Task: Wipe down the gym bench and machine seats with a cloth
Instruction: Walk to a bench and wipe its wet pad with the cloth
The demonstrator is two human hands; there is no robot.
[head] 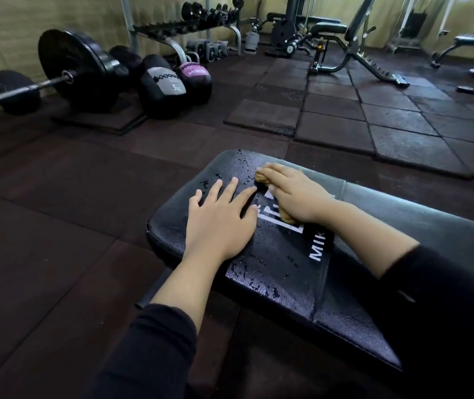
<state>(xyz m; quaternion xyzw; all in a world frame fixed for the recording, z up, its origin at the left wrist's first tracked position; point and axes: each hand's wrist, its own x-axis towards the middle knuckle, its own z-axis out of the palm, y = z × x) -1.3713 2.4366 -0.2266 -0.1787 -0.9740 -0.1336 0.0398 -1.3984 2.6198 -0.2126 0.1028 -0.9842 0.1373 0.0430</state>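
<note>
Head view: cloth [261, 177] sits near the far end of the bench pad [354, 283], mostly hidden under our right hand [293, 194], which presses it down to wipe. Left hand [221, 223] lies flat, fingers spread, holding nothing, likely bracing us. Droplets [259, 280] cover the near pad, so we judge the wipe barely begun.

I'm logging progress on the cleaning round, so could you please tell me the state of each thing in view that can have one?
Bench pad: wet, droplets scattered over its near end, not yet wiped dry.
Cloth: bunched under the right hand, on the pad.
Right hand: presses on the cloth.
Left hand: flat on the pad, fingers spread, holding nothing.
Adjustable bench: backrest raised, nobody on it.
Barbell: loaded with plates, resting on the floor.
</note>
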